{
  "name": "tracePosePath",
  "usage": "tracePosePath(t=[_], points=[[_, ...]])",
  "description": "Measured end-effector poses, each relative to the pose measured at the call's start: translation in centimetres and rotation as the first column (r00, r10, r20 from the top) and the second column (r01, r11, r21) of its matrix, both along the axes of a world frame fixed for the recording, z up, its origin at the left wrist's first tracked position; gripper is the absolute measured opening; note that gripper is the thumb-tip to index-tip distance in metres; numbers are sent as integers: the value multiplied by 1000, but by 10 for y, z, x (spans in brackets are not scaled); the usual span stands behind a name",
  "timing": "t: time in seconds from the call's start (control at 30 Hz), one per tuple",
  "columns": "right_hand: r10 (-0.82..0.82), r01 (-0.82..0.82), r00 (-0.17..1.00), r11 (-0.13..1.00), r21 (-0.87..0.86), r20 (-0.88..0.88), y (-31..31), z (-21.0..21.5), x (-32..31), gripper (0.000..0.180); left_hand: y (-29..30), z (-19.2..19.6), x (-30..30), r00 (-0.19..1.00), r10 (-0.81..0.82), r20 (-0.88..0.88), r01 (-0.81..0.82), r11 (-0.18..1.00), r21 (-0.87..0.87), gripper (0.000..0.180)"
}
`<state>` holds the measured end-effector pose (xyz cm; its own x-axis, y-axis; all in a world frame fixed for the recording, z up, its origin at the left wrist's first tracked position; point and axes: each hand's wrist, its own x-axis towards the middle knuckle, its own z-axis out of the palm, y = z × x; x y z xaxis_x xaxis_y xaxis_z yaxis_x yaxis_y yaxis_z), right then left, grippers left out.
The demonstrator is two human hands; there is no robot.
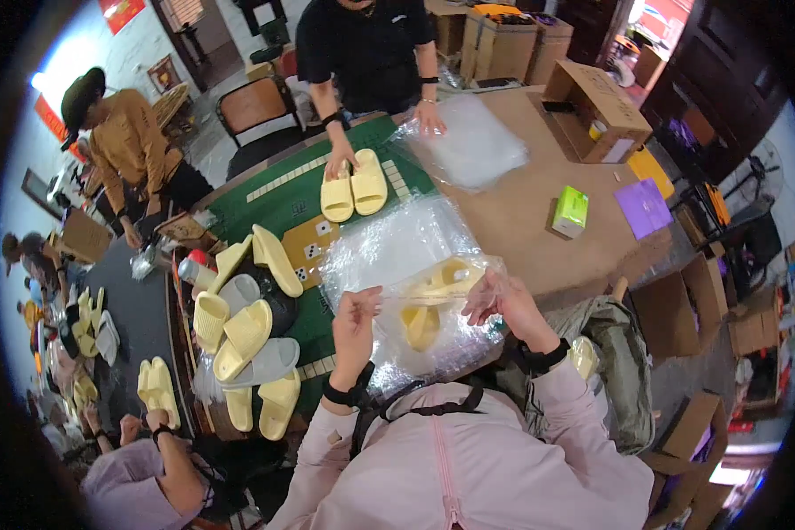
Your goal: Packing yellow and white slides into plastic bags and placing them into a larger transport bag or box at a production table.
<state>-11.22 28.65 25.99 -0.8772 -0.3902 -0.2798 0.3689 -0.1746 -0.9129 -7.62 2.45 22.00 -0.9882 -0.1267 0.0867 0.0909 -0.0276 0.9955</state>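
Both hands, left hand [355,311] and right hand [496,296], are pinching shut on the top edge of a clear plastic bag [433,314] between them. Yellow slippers [433,296] are sitting inside it, above the desk [539,221].

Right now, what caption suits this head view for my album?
Both hands, left and right, hold a clear plastic bag with yellow foam slippers inside, above a green table.

a packing workshop, shown by heaped yellow slippers [238,340], clear plastic bags [389,243], stacked cardboard boxes [503,44] and several people at tables.
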Motion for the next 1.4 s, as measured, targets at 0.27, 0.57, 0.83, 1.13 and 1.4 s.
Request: tracePosePath(t=[0.27, 0.57, 0.83, 1.13, 1.4], points=[[11, 344, 823, 786, 513, -568, -12, -16, 24, 33, 33, 34, 10, 979, -205, -10, 198, 933, 300, 5], [530, -224, 782, 731, 645, -328, -29, -35, 81, 85, 72, 28, 18, 828, -560, 21, 546, 816, 191, 8], [-589, 601, 794, 797, -53, 153, -1, -44, 78, 39, 98, 46, 35, 458, -887, -56, 863, 428, 268, 9], [-368, 845, 464, -90, 528, -806, 115, -49, 125, 19, 175, 18, 42, 81, -995, 59, 996, 78, -53, 41], [-655, 941, 292, 66, 333, -697, 236, -23, 214, 18, 212, -38, 46, -104, -995, -10, 706, -67, -705, 42]])
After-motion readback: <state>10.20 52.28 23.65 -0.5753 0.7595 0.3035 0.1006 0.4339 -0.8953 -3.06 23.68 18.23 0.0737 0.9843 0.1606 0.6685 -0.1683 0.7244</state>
